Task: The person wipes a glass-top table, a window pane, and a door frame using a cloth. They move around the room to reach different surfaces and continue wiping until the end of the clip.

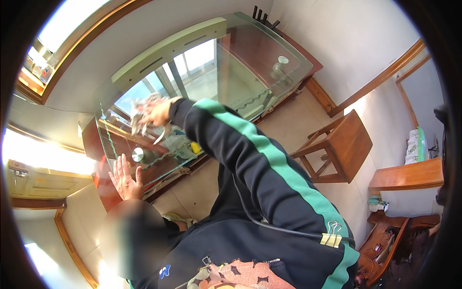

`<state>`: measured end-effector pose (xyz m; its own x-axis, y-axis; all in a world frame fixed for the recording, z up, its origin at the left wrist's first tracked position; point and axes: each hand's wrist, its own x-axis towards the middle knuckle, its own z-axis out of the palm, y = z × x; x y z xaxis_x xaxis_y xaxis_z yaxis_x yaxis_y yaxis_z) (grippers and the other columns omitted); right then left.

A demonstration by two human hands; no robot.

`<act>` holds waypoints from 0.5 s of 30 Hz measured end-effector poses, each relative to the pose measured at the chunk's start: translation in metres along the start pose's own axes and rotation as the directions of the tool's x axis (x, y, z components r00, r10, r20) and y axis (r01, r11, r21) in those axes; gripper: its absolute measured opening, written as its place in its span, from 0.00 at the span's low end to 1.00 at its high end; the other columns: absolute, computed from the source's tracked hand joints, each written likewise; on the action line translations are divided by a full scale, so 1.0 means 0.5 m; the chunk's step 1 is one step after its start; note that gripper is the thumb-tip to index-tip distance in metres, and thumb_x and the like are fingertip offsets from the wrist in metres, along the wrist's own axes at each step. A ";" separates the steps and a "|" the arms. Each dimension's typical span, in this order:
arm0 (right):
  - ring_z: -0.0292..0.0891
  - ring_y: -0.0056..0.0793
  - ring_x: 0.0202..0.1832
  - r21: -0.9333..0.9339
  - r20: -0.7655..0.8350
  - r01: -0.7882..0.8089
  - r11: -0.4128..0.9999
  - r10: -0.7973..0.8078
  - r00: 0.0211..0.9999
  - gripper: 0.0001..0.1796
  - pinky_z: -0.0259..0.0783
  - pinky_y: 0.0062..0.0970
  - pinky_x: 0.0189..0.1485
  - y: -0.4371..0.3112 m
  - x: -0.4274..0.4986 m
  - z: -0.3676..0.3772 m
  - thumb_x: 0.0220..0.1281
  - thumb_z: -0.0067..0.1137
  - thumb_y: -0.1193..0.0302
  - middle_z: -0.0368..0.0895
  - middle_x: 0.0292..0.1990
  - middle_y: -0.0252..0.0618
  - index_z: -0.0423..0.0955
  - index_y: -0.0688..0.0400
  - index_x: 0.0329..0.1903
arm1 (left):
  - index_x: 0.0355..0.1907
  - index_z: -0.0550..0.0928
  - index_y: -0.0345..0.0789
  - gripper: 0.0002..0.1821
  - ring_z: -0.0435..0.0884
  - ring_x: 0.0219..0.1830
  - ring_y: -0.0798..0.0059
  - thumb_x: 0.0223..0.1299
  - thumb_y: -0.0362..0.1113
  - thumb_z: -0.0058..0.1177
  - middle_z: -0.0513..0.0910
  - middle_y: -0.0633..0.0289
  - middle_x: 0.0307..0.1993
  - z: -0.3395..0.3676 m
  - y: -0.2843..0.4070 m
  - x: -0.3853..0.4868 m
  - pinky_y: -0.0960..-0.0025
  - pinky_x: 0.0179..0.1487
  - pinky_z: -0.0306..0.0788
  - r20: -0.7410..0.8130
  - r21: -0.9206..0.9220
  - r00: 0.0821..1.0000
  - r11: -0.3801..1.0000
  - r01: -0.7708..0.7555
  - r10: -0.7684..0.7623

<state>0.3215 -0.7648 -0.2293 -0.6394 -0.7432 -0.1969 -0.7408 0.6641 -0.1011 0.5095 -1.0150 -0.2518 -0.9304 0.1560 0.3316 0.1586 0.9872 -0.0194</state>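
Observation:
A glass-topped TV stand or low table point(249, 101) with wavy-edged glass spreads before me, reflecting a window. On its left part, my right hand point(160, 112) presses a crumpled pale cloth point(139, 121) to the glass; hand and cloth are motion-blurred. My left hand point(126, 179) lies flat with fingers apart at the near left corner of the glass, holding nothing. Close to its fingertips is a round metal glass support point(137, 154). Under the glass, a yellow item point(195, 147) shows beside my right sleeve.
A wooden stool point(339, 151) stands on the tiled floor to the right. A carved wooden chair point(382, 245) is at the lower right. Black upright prongs point(261, 15) rise behind the table's far corner. A cable point(249, 213) crosses my front, clamped by a binder clip point(331, 239) on my right sleeve.

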 end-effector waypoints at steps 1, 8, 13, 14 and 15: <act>0.31 0.48 0.80 0.072 -0.036 -0.045 0.996 0.047 0.998 0.35 0.34 0.53 0.78 0.055 -0.017 0.002 0.64 0.46 0.57 0.31 0.80 0.35 0.52 0.22 0.74 | 0.75 0.59 0.46 0.39 0.53 0.76 0.61 0.68 0.64 0.40 0.63 0.60 0.72 -0.001 0.000 0.000 0.48 0.78 0.37 0.013 -0.012 1.000 1.000 0.012 -0.012; 0.40 0.45 0.79 -0.654 -0.022 -0.177 0.735 0.215 0.976 0.23 0.49 0.51 0.76 0.448 -0.323 0.058 0.70 0.43 0.65 0.49 0.76 0.43 0.67 0.52 0.65 | 0.73 0.62 0.43 0.39 0.56 0.75 0.61 0.68 0.65 0.40 0.65 0.59 0.71 -0.006 0.005 0.000 0.49 0.77 0.41 -0.029 0.006 0.999 1.000 -0.014 0.014; 0.28 0.65 0.78 -0.222 0.036 -0.668 0.710 0.690 0.722 0.19 0.39 0.61 0.76 0.585 -0.607 0.106 0.74 0.35 0.69 0.29 0.80 0.40 0.68 0.58 0.61 | 0.73 0.64 0.42 0.39 0.57 0.75 0.60 0.67 0.65 0.40 0.66 0.59 0.70 -0.010 0.008 0.001 0.49 0.77 0.42 -0.035 -0.006 0.999 1.000 -0.018 0.018; 0.27 0.68 0.77 -0.282 0.064 -0.674 0.682 0.715 0.696 0.17 0.40 0.66 0.73 0.601 -0.659 0.115 0.73 0.38 0.67 0.29 0.80 0.40 0.68 0.56 0.59 | 0.72 0.64 0.42 0.39 0.57 0.75 0.60 0.67 0.65 0.40 0.66 0.59 0.70 -0.012 0.009 0.001 0.49 0.77 0.42 -0.038 -0.008 0.999 1.000 -0.017 0.017; 0.27 0.71 0.76 -0.337 0.065 -0.693 0.638 0.750 0.658 0.16 0.41 0.69 0.72 0.614 -0.698 0.126 0.73 0.40 0.66 0.29 0.80 0.38 0.69 0.55 0.58 | 0.72 0.64 0.41 0.39 0.57 0.75 0.60 0.67 0.65 0.40 0.66 0.59 0.70 -0.014 0.009 0.001 0.49 0.77 0.42 -0.039 -0.013 0.999 1.000 -0.019 0.018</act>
<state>0.3304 -0.2962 -0.2531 -0.9630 0.0138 -0.2690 -0.0988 0.9110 0.4004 0.5120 -1.0105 -0.2453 -0.9138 0.1725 0.3678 0.1801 0.9835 -0.0138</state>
